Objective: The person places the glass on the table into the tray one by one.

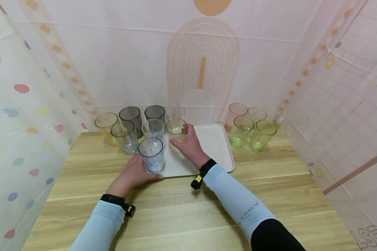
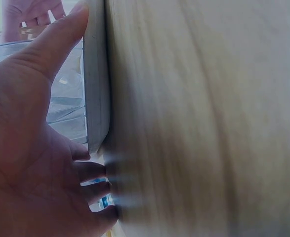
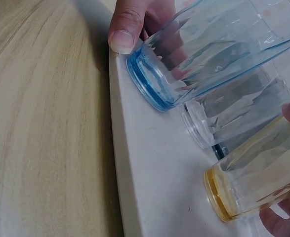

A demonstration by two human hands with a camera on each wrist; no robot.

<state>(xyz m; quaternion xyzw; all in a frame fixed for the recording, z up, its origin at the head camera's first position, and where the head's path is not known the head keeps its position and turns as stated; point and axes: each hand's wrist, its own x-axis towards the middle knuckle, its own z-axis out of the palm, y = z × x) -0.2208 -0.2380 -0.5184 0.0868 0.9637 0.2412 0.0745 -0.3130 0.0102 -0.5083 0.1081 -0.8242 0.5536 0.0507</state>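
Over the tray (image 1: 213,139), left half: my right hand (image 1: 191,144) has its fingers gripping the yellow glass (image 1: 176,132), long axis upright, just behind-right of the blue glass (image 1: 151,157). Can't tell if its base touches. Left hand (image 1: 135,174) farther off, fingers uncurled, thumb at front edge.

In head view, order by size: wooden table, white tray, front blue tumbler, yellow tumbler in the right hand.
1. Wooden table
2. White tray
3. Front blue tumbler and yellow tumbler: unranked; the blue one is nearer the camera.
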